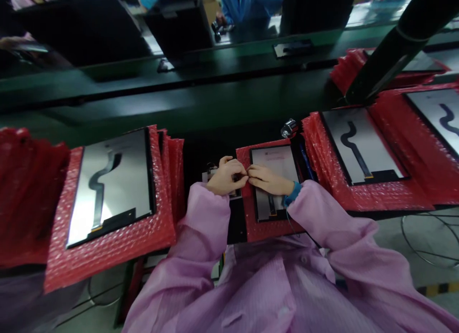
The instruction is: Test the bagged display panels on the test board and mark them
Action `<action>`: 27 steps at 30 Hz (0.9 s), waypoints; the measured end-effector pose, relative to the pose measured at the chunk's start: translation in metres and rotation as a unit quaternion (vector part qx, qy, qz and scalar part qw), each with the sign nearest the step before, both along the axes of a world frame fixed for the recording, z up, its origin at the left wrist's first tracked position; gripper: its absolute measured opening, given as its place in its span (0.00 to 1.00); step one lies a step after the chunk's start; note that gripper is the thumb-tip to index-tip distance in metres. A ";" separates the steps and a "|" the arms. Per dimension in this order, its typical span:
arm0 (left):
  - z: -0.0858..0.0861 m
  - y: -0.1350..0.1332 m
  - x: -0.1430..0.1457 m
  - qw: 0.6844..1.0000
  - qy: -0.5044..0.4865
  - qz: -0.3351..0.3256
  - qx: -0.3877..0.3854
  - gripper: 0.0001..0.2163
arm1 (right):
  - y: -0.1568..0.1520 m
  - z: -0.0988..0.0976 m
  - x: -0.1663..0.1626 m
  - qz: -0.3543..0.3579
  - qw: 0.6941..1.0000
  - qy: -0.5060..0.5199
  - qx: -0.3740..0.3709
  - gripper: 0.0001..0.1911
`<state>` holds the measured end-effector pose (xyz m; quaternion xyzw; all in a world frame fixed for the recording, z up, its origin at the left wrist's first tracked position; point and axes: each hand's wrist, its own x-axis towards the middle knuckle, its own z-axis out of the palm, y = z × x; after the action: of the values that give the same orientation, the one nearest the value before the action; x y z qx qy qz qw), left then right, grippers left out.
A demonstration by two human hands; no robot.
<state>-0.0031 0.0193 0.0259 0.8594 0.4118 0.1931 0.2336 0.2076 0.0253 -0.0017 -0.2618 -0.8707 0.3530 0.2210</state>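
Fingers (256, 173) together, panel (278, 157) atop red bubble bag (273, 230)

Your left hand (226, 176) and right hand (268, 180) are meeting near the left edge of the middle display panel (276, 156), closing the passage between them. Leftward, a dark bench strip (197, 153) is lying open until the left bubble-wrap pouch stack (161, 218) is blocking you. Rightward, a blue pen (306, 158) and the right pouch stack (380, 199) are crowding your side; a shiny metallic object (289, 128) is standing beyond the panel's far edge. Ahead, the green rear worktop (222, 103) is offering you a broad lane, while a dark tube (385, 60) is slanting across its right end.
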 end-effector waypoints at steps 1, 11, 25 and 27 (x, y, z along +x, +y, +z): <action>-0.001 0.001 0.000 1.000 0.004 0.004 0.001 0.08 | 0.000 0.001 -0.001 -0.005 1.000 -0.001 0.000 0.16; 0.020 -0.073 -0.015 0.920 -0.162 0.290 0.207 0.12 | -0.071 0.039 0.056 -0.246 0.965 -0.049 0.071 0.17; -0.056 -0.177 0.036 0.953 -0.024 0.263 0.150 0.11 | -0.155 -0.030 0.100 -0.363 0.903 -0.123 0.193 0.32; -0.059 -0.176 0.046 0.956 -0.030 0.250 0.153 0.11 | -0.153 -0.029 0.101 -0.352 0.907 -0.121 0.197 0.34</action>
<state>0.0428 -0.1571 -0.0326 0.7484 0.5717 0.3317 0.0559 0.3088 -0.1273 -0.0307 -0.5428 -0.7939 0.0395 0.2711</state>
